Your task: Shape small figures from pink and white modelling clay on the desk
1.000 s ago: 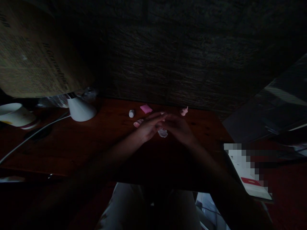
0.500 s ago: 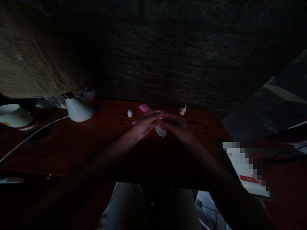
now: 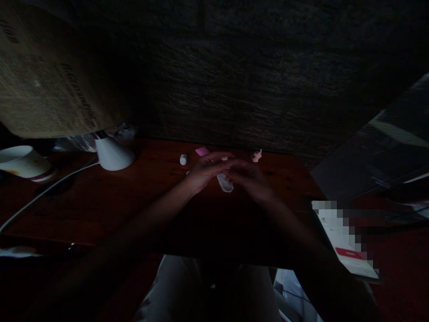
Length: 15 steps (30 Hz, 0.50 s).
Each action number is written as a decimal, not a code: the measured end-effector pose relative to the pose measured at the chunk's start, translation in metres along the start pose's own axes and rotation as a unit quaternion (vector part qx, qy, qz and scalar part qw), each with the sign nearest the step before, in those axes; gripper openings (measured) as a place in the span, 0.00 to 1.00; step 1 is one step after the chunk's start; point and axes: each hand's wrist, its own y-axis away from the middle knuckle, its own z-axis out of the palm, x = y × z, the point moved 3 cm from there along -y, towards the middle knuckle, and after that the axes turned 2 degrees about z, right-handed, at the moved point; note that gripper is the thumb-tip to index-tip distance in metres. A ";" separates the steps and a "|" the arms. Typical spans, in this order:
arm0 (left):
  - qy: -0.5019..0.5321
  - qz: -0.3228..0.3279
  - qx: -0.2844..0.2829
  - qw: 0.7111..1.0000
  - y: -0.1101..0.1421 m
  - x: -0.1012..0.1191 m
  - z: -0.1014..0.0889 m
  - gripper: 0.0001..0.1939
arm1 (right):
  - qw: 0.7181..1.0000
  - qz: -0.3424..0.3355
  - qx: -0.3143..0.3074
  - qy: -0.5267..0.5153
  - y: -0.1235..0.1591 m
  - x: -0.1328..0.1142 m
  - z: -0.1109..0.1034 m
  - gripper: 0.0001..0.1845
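My two hands meet over the middle of a dark red wooden table (image 3: 140, 197). My left hand (image 3: 203, 172) reaches right with its fingers together and slightly bent, a ring on one finger, holding nothing that I can see. My right hand (image 3: 250, 179) is curled round the left fingertips. A small white piece (image 3: 225, 183) hangs just under where the hands touch, apparently pinched by the right fingers. The light is very dim, so the grip is hard to make out.
Behind the hands lie a small white bottle (image 3: 183, 159), a pink square (image 3: 202, 151) and a pale pink lump (image 3: 256, 155). A white lamp base (image 3: 113, 155) with a cable and a cup (image 3: 20, 162) stand at the left. A printed paper (image 3: 350, 252) lies at the right edge.
My left fingers, stretched flat a second ago, have bent a little and drawn closer to my right hand. The white piece has stayed under the hands.
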 end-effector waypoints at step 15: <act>-0.285 0.202 0.002 0.937 0.007 0.007 0.003 0.06 | 0.977 0.142 -0.035 -0.157 -0.002 0.001 -0.012 0.14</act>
